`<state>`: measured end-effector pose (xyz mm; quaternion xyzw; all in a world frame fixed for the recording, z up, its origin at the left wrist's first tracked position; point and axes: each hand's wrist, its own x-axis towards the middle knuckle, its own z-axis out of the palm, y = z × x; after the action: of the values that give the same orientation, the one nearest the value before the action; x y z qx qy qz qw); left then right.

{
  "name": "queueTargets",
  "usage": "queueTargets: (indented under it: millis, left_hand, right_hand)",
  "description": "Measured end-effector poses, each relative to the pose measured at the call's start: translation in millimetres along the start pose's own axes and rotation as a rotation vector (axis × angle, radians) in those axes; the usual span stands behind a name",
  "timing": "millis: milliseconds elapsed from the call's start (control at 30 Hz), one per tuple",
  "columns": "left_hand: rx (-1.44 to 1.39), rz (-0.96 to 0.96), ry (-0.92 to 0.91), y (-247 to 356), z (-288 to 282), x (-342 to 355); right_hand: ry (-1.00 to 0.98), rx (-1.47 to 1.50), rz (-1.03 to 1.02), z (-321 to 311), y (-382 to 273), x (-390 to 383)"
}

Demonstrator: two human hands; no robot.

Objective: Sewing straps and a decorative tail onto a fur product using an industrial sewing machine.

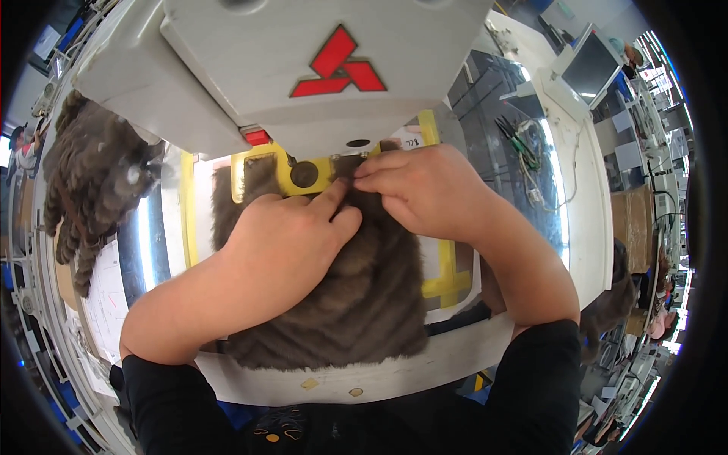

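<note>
A brown fur piece (356, 280) lies below the head of a large pale sewing machine (303, 114), over its bed. A yellow frame plate (299, 182) with a round hole rests on the fur's far part. With index finger stretched out and thumb apart from it, my left hand (284, 235) presses on the fur beside the plate. My right hand (425, 186) pinches the fur at the plate's right end, close to my left index fingertip. What lies beneath both hands' fingers is hidden.
More brown fur pieces (102, 182) are heaped at the left. On the right, tweezers or snips (523, 148) lie by a cable, with a grey screen (591, 64) farther back. The machine head hangs low just beyond my fingers. Yellow tape (447, 284) marks the bed.
</note>
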<state>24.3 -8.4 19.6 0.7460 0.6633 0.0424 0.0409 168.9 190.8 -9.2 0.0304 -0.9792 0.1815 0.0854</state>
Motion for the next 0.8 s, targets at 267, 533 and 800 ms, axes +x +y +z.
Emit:
queueTargets:
  millis: [267, 533, 800]
  left_hand:
    - [0.045, 0.007, -0.039, -4.4, -7.0, -1.4]
    - [0.023, -0.019, -0.051, -1.3, -14.5, 0.2]
    - [-0.014, -0.043, 0.006, 10.1, -21.1, -19.2]
  right_hand:
    - [-0.026, 0.017, -0.004, 4.2, -1.3, 1.3]
    - [-0.04, -0.049, -0.031, 6.2, 1.5, 2.6]
    - [-0.024, 0.013, -0.196, 15.1, -12.2, -5.2]
